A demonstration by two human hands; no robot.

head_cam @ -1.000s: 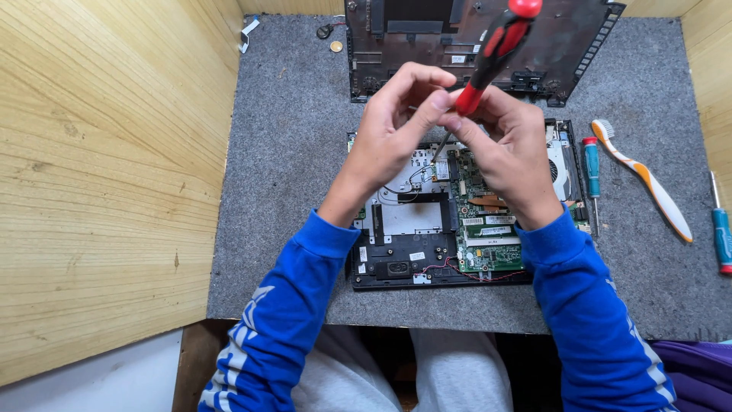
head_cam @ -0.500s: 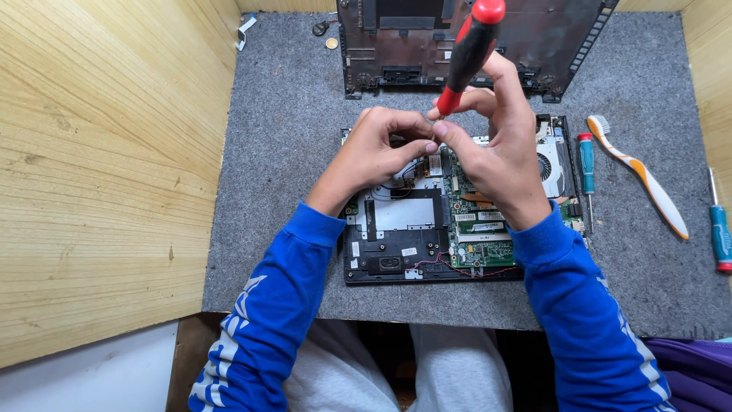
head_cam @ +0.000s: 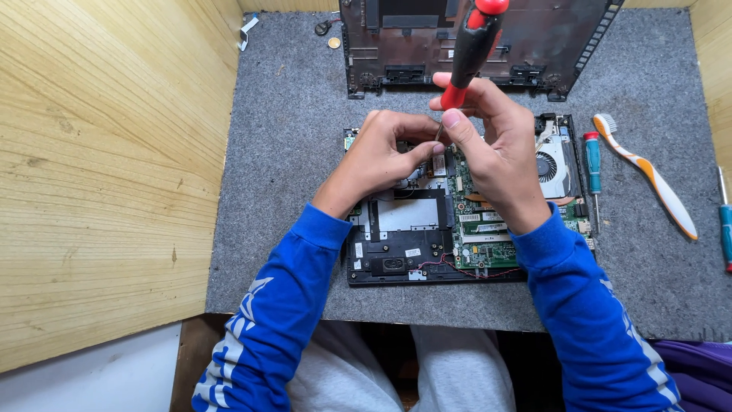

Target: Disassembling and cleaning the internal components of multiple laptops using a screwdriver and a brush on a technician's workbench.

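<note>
An opened laptop base lies on the grey felt mat, its green circuit board and cooling fan exposed. My right hand grips a red and black screwdriver, held nearly upright with its tip down at the board's upper middle. My left hand rests on the board beside that tip, thumb and fingers pinched close to it. Whether the left fingers hold a small part is hidden.
A removed dark laptop cover lies at the mat's far edge. A teal screwdriver, a white and orange toothbrush and another teal tool lie at right. Wooden walls flank the mat. A coin sits far left.
Both hands have shifted slightly away from me along the board, and the screwdriver has gone from tilted to nearly upright.
</note>
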